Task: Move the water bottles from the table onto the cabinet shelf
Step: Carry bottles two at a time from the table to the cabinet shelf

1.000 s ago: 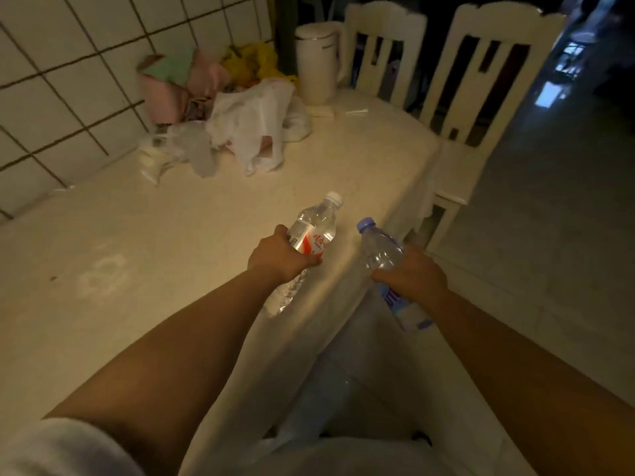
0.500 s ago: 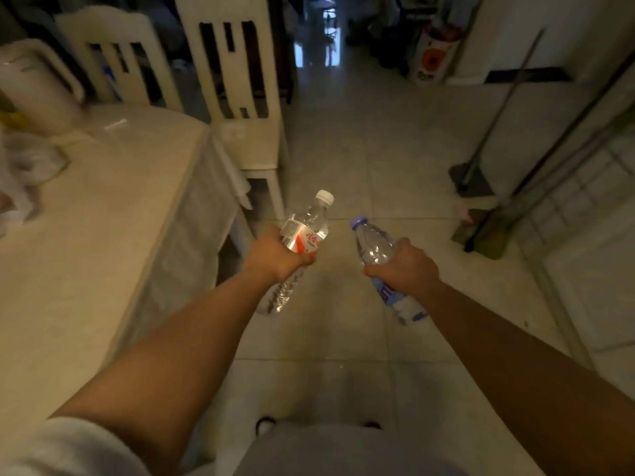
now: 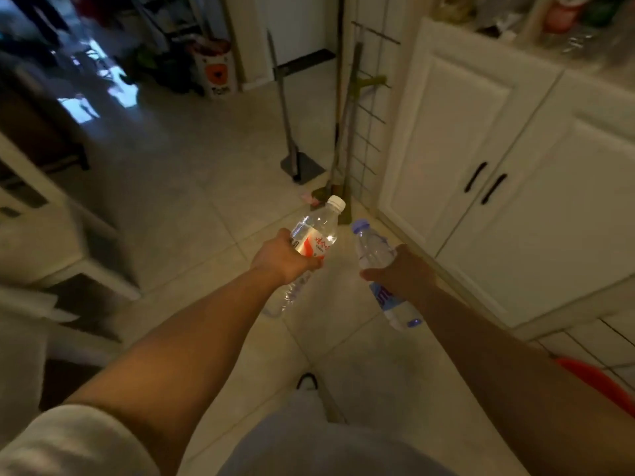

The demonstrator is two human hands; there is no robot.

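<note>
My left hand [image 3: 281, 257] grips a clear water bottle with a red-and-white label and a white cap [image 3: 318, 231], tilted up to the right. A second clear bottle with a blue label and a blue cap [image 3: 372, 250] is held in my right hand [image 3: 402, 269], cap pointing up-left. Both bottles hang over the tiled floor, side by side and apart. A white cabinet [image 3: 508, 166] with two closed doors and black handles stands at the right; cluttered items lie on its top [image 3: 563, 25]. The table is out of view.
A white chair [image 3: 79, 255] stands at the left. A dustpan [image 3: 299, 166] and broom handles [image 3: 347, 132] lean by a wire rack left of the cabinet. A red object [image 3: 598, 383] sits at the lower right. Tiled floor lies ahead.
The view has swung right, away from the table and chairs toward the white cabinet. Both hands keep the same hold on their bottles.
</note>
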